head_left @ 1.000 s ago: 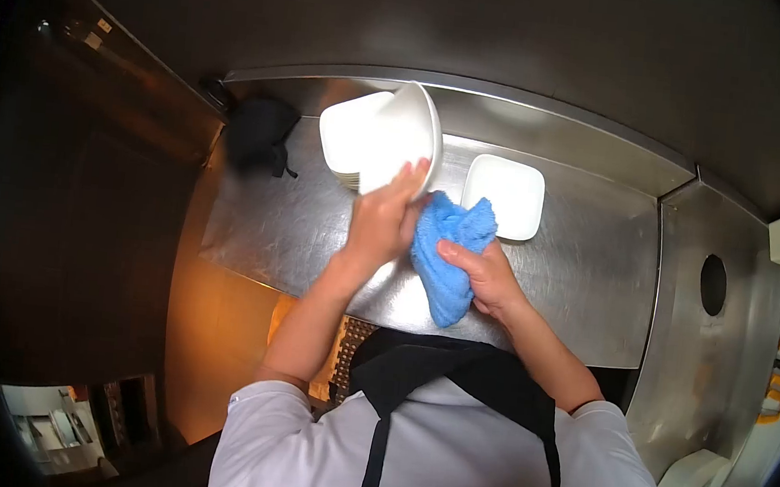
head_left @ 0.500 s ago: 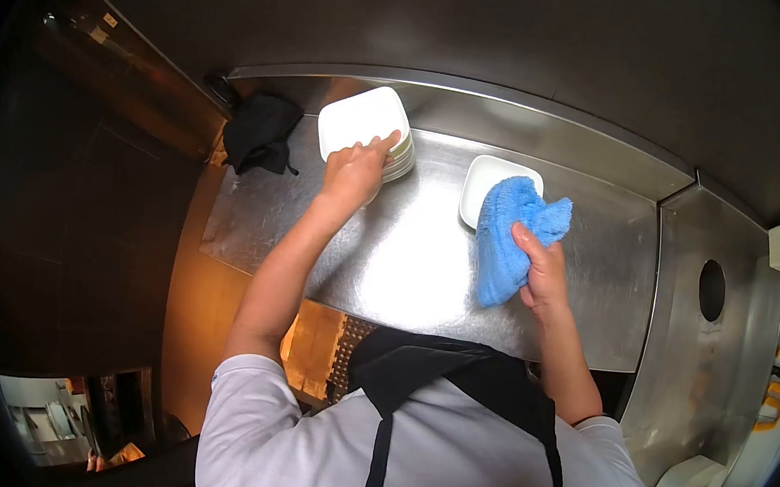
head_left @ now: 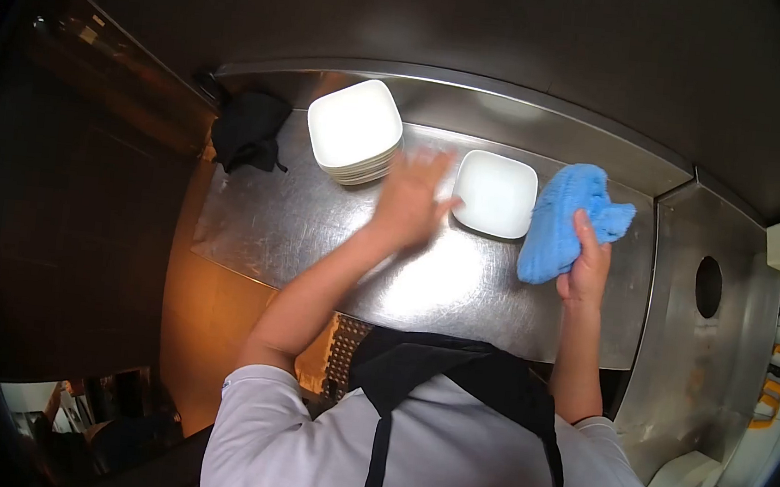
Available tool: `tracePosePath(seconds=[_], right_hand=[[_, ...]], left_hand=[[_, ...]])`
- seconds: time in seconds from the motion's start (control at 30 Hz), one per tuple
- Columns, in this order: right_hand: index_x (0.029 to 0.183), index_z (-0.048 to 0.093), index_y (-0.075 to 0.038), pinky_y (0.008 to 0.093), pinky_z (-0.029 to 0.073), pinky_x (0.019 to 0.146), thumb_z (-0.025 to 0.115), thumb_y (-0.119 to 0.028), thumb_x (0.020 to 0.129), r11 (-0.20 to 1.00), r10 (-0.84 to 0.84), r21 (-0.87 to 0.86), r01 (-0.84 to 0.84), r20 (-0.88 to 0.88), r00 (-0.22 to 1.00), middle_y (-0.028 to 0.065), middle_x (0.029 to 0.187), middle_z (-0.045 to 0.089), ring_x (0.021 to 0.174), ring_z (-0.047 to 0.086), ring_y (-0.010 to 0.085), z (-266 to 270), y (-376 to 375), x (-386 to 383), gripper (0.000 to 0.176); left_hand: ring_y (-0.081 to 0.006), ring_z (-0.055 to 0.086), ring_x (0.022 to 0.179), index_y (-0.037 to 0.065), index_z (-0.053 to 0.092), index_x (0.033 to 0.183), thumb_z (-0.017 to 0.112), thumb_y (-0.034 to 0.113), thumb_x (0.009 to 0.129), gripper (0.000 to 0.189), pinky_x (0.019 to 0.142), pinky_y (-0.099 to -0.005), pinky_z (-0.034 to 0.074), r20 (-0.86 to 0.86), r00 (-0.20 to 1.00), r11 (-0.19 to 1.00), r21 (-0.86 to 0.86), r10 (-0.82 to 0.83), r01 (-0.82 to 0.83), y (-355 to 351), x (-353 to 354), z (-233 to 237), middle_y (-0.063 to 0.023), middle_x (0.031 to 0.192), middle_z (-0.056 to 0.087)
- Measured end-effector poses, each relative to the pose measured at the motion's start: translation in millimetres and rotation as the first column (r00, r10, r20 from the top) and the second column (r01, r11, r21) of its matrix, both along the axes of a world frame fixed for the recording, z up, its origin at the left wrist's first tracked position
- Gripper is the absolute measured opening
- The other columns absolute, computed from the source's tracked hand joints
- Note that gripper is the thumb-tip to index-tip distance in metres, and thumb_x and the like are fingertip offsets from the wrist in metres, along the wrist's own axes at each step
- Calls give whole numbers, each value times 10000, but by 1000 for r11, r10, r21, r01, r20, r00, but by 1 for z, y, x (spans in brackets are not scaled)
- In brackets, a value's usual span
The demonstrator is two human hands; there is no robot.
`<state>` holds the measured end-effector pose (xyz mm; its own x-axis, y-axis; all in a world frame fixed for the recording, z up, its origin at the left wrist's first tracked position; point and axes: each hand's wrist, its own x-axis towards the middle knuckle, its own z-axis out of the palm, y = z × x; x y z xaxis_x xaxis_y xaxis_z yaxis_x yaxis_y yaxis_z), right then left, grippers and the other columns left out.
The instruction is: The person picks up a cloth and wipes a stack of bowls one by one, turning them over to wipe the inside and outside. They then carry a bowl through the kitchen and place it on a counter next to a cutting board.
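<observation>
A stack of white square dishes (head_left: 355,129) stands at the back left of the steel counter (head_left: 299,217). One single white square dish (head_left: 496,194) lies to the right of it. Between the two is my left hand (head_left: 415,199), somewhat blurred, with its fingers spread and nothing in them; the thumb reaches the left rim of the single dish. My right hand (head_left: 588,261) grips a bunched blue cloth (head_left: 566,224) just right of that dish, thumb on top. The cloth hides the fingers behind it.
A crumpled black cloth (head_left: 249,131) lies at the counter's far left. A raised steel ledge (head_left: 514,101) runs along the back. On the right, a steel surface has a round dark hole (head_left: 708,286), with yellow and black handles (head_left: 768,402) beyond it.
My left hand has left the stack and moved right to the single dish. My right hand has shifted right with the blue cloth, uncovering that dish.
</observation>
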<state>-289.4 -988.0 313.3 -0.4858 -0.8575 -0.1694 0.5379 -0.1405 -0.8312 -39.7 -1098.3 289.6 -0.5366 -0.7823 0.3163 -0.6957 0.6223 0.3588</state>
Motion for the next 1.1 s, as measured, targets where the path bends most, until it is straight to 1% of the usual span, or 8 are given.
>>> tracePosePath(seconds=[0.27, 0.5, 0.63, 0.73, 0.83, 0.93, 1.03, 1.1], right_hand=[[1366, 479, 24, 401, 482, 1004, 704, -209, 919, 995, -95, -41, 90, -158, 983, 127, 1259, 609, 1146, 601, 235, 4, -1, -30, 553], [1350, 514, -8, 388, 459, 1016, 772, -161, 861, 970, -236, -154, 189, -399, 886, 109, 1235, 617, 1144, 588, 219, -15, 4, -20, 574], [1281, 616, -68, 426, 492, 964, 831, -236, 796, 929, -353, -343, -142, -934, -49, 118, 1233, 614, 1128, 589, 256, 3, 4, 46, 557], [1273, 631, -72, 391, 532, 904, 838, -207, 786, 950, -298, -309, -44, -940, 167, 115, 1184, 662, 1066, 635, 224, 11, -17, 36, 546], [1286, 618, -48, 347, 551, 860, 849, -173, 767, 998, 61, 15, -64, -570, 819, 121, 1105, 714, 981, 680, 188, 9, -65, 0, 582], [1277, 628, -44, 323, 568, 805, 843, -146, 766, 980, -77, -187, -65, -662, 746, 123, 1026, 742, 882, 703, 162, 14, -58, 19, 563], [1257, 648, -48, 336, 546, 901, 838, -119, 766, 909, -160, -160, -385, -987, 32, 110, 1158, 708, 1038, 670, 164, 44, -28, 34, 532], [1266, 639, -52, 329, 538, 917, 826, -106, 779, 919, -61, -132, -371, -978, 198, 89, 1169, 698, 1061, 651, 159, 43, -30, 34, 525]], left_hand=[[-342, 428, 1384, 89, 555, 1360, 652, 286, 915, 496, 1174, -551, 250, 419, 857, 951, 52, -299, 306, 8, -51, -79, -167, 1405, 548], [-257, 638, 1094, 42, 607, 1271, 603, 226, 977, 346, 961, -388, 477, -383, 924, 559, 766, 1, 317, 29, -57, -23, -123, 1183, 681], [-127, 625, 831, 28, 643, 1144, 630, 139, 936, 236, 760, -327, 507, -730, 682, 639, 503, -47, 582, 50, -61, -42, -72, 869, 704], [-116, 603, 688, 24, 654, 1045, 651, 156, 924, 179, 626, -320, 476, -662, 743, 627, 538, -100, 564, 57, -47, -35, -65, 734, 673], [-153, 593, 609, 15, 648, 1026, 657, 172, 926, 186, 585, -342, 462, -627, 767, 647, 530, -135, 548, 70, -40, -9, -98, 664, 637], [-236, 586, 536, 7, 641, 995, 659, 174, 928, 181, 565, -373, 464, -604, 774, 716, 454, -190, 530, 67, -38, 0, -150, 609, 578], [-227, 609, 579, 13, 645, 955, 662, 167, 922, 158, 585, -380, 473, -475, 867, 761, 504, -152, 409, 54, -30, -22, -140, 650, 609], [-209, 599, 601, 20, 645, 974, 670, 172, 919, 163, 594, -356, 473, -654, 738, 786, 364, -166, 499, 66, -37, -9, -124, 673, 608]])
